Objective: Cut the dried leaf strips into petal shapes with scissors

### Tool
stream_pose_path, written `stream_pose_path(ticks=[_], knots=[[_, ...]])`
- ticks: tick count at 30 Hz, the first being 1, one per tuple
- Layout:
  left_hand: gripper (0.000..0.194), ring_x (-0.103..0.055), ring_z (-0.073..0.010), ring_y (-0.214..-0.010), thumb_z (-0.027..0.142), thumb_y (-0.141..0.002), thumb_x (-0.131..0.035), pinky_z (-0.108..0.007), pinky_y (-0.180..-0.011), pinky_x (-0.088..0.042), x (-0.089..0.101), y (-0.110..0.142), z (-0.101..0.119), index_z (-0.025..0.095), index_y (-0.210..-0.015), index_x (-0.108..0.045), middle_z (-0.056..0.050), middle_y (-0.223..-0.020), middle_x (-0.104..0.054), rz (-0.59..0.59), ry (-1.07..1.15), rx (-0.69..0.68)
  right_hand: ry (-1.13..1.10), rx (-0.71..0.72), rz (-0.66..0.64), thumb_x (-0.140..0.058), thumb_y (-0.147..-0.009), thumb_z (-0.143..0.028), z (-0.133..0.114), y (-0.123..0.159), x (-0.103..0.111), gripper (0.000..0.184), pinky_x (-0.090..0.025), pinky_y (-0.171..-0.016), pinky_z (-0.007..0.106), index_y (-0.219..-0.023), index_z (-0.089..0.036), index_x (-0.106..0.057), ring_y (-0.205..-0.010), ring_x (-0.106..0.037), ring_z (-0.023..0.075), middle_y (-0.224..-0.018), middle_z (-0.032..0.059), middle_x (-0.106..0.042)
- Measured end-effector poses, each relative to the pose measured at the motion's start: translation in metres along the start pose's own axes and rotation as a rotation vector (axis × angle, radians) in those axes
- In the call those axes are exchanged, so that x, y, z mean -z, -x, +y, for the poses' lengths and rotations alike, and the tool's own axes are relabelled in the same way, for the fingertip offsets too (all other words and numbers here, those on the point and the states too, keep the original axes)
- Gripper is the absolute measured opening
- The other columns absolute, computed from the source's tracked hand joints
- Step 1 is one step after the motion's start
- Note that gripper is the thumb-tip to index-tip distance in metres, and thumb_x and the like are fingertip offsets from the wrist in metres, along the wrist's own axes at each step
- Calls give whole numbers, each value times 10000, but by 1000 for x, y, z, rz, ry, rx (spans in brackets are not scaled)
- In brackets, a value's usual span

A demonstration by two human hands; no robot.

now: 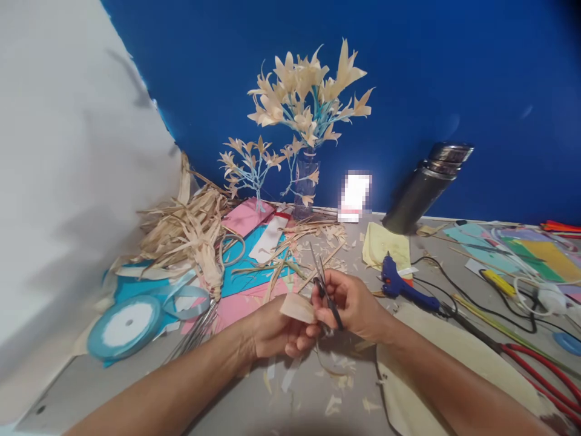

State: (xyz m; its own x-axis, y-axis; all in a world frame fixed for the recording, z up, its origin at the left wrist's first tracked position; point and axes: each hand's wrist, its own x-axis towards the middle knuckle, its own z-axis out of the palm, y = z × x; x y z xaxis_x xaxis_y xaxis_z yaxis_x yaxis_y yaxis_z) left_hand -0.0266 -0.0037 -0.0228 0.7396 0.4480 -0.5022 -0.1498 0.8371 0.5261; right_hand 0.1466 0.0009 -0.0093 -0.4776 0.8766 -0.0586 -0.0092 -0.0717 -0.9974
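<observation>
Cream, thin curved husk-like piece (296,307) lies over the left hand (276,333), fingers curled under it, full pinch unclear; right hand (358,304) grips black-handled scissors (334,312), fingertips at the piece's right end. Best to support it lightly against creasing or splitting, blades angled off the fingers. Beyond: papery, ragged husk bundle (200,236), smooth round ribbon spool (120,334), matte grey desk (254,413).
</observation>
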Motion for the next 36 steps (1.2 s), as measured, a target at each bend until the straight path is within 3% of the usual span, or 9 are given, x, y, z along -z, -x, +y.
stream_pose_path(ticks=[2, 5, 7, 9, 13, 17, 23, 28, 36], knots=[[131, -454, -80, -383, 247, -716, -637, -151, -299, -261, -2, 0, -1, 135, -724, -569, -10, -576, -527, 47, -21, -67, -27, 3, 54, -729, -620, -168, -2, -1, 0, 249, -435, -560, 199, -798, -186, -555, -610, -545, 94, -725, -30, -620], [197, -555, -129, -448, 239, -731, -654, -212, -381, -420, -5, -1, -3, 130, -889, -609, -52, -664, -625, 163, -113, -328, -96, -5, 234, -770, -600, -232, -2, -6, 0, 305, -438, -531, 199, -825, -187, -570, -586, -537, 97, -713, -29, -607], [319, -589, -140, -501, 233, -735, -704, -219, -435, -434, -7, -1, -4, 157, -1027, -603, -51, -730, -659, 221, -173, -484, -120, -13, 319, -789, -591, -263, 0, -8, -1, 329, -448, -530, 203, -829, -186, -576, -584, -539, 102, -698, -29, -600], [368, -579, -128, -526, 266, -718, -760, -208, -456, -408, -9, -2, -4, 169, -1042, -614, -43, -757, -660, 246, -187, -563, -123, -18, 348, -807, -580, -264, 3, -9, -3, 346, -458, -541, 206, -828, -189, -578, -593, -547, 107, -692, -31, -597], [306, -558, -127, -598, 307, -691, -797, -242, -566, -451, -14, -2, 0, 156, -925, -670, -42, -759, -656, 323, -164, -650, -56, -25, 296, -813, -611, -287, 5, -9, 1, 331, -470, -575, 214, -846, -187, -603, -638, -571, 123, -718, -17, -618], [202, -583, -142, -641, 325, -734, -762, -264, -633, -472, -13, 4, 9, 165, -811, -666, -48, -769, -674, 423, -238, -682, 50, -28, 230, -753, -707, -384, -3, -13, 23, 304, -448, -597, 225, -892, -175, -633, -692, -581, 143, -806, 28, -658], [184, -547, -128, -633, 320, -784, -714, -249, -633, -451, -1, 12, 17, 182, -765, -595, -19, -720, -646, 481, -252, -792, 210, -94, -38, -736, -702, -377, -8, -12, 51, 281, -373, -543, 215, -861, -168, -635, -629, -495, 121, -780, 15, -617], [207, -469, -100, -563, 325, -795, -701, -223, -582, -389, -2, 14, 17, 182, -718, -574, 20, -618, -567, 510, -281, -818, 331, -127, -107, -751, -688, -330, -8, -9, 45, 241, -330, -506, 203, -804, -176, -607, -584, -428, 106, -676, -26, -556], [137, -469, -106, -592, 244, -778, -683, -229, -586, -374, 3, 12, 15, 182, -697, -592, 25, -641, -562, 558, -404, -883, 418, -126, -67, -771, -655, -302, -4, -10, 25, 296, -206, -427, 183, -635, -177, -504, -511, -283, 71, -526, -87, -386]])
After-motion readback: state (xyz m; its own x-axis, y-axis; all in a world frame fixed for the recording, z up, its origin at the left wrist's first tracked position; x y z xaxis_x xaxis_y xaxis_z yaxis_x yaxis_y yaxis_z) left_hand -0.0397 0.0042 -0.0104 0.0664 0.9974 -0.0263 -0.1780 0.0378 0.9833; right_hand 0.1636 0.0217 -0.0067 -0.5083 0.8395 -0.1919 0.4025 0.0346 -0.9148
